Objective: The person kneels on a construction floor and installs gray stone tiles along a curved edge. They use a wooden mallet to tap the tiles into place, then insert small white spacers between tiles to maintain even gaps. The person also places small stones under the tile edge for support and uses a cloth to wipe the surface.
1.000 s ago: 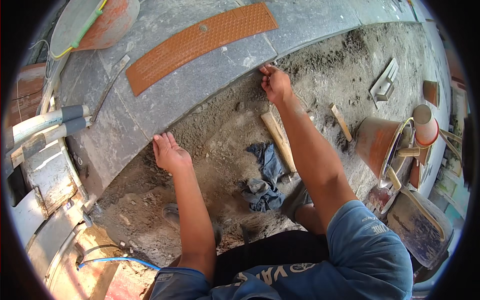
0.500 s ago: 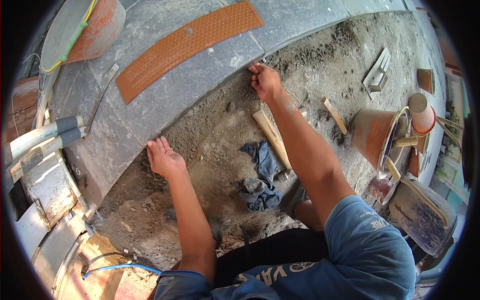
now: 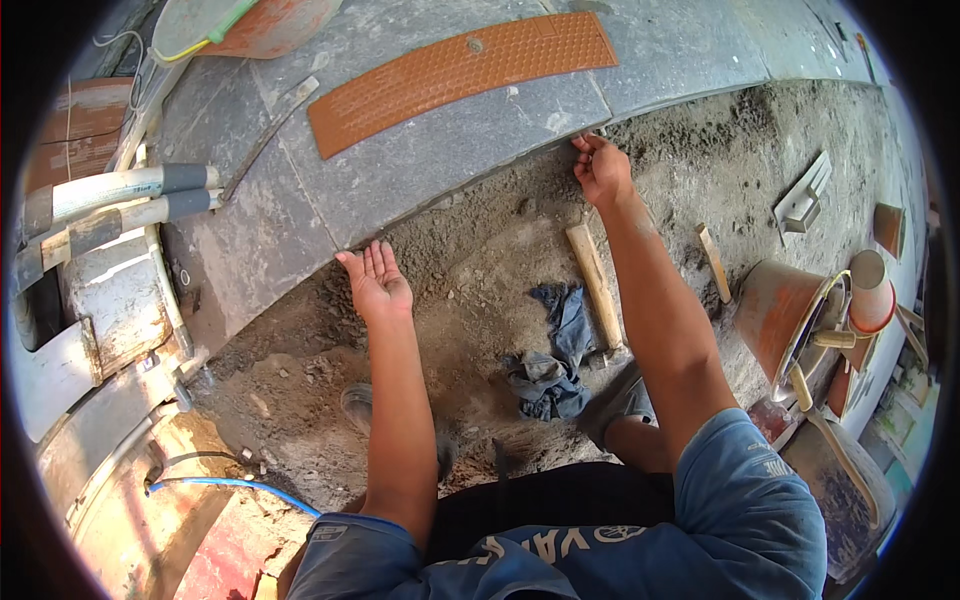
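Note:
My left hand (image 3: 378, 275) is open, palm up with fingers apart, its thumb at the front edge of the grey slab paving (image 3: 270, 210). My right hand (image 3: 600, 165) is curled at the same edge farther right, near a slab joint; what its fingertips hold is too small to make out. An orange textured strip (image 3: 460, 75) lies on the slabs. Below the edge is rough grey dirt (image 3: 470, 260), with a wooden-handled tool (image 3: 590, 270) beside my right forearm and crumpled dark blue cloths (image 3: 550, 380) near my feet.
At right stand a large stained bucket (image 3: 775, 315) and a smaller one (image 3: 870, 280), near a trowel (image 3: 805, 195) and a wood piece (image 3: 712, 255). Pale pipes (image 3: 120, 190) and a blue hose (image 3: 225, 485) lie at left. A tub (image 3: 240, 30) sits top left.
The view has shifted, so the slabs appear farther right. My left hand's fingers are now spread more, palm up. My right hand stays at the slab edge.

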Tool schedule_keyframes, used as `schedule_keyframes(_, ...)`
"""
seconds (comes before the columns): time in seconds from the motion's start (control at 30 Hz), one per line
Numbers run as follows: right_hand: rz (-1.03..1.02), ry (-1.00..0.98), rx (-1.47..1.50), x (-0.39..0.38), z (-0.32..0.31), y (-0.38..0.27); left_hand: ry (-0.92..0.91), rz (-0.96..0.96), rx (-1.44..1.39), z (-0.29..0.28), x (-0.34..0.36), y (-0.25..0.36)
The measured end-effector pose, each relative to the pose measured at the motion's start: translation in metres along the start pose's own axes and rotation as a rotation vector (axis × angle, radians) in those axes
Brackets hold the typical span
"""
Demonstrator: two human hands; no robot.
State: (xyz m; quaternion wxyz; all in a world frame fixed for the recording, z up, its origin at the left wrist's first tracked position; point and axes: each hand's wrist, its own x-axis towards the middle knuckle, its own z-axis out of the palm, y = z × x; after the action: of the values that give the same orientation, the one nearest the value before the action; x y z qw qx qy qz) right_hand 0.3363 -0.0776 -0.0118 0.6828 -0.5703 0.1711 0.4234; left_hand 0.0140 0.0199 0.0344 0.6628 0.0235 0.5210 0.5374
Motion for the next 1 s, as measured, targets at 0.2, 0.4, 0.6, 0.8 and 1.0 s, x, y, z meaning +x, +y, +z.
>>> schedule_keyframes(0.2,0.016,-0.002,-0.003,0.005,-0.001,0.004,-0.039,-0.100,-0.148,-0.003,0.005,-0.006)
schedule_keyframes(0.4,0.014,0.019,-0.005,0.004,-0.001,0.004,-0.113,-0.109,0.006,-0.014,0.015,-0.010)
schedule_keyframes(0.6,-0.004,-0.009,-0.012,-0.006,0.002,0.002,-0.083,-0.073,0.083,-0.018,0.022,-0.011)
schedule_keyframes(0.8,-0.015,0.011,0.008,-0.010,0.005,0.003,-0.055,-0.066,0.065,-0.023,0.027,-0.013)
schedule_keyframes(1.0,-0.007,0.045,-0.038,-0.006,0.004,0.004,-0.086,-0.062,0.063,-0.025,0.031,-0.014)
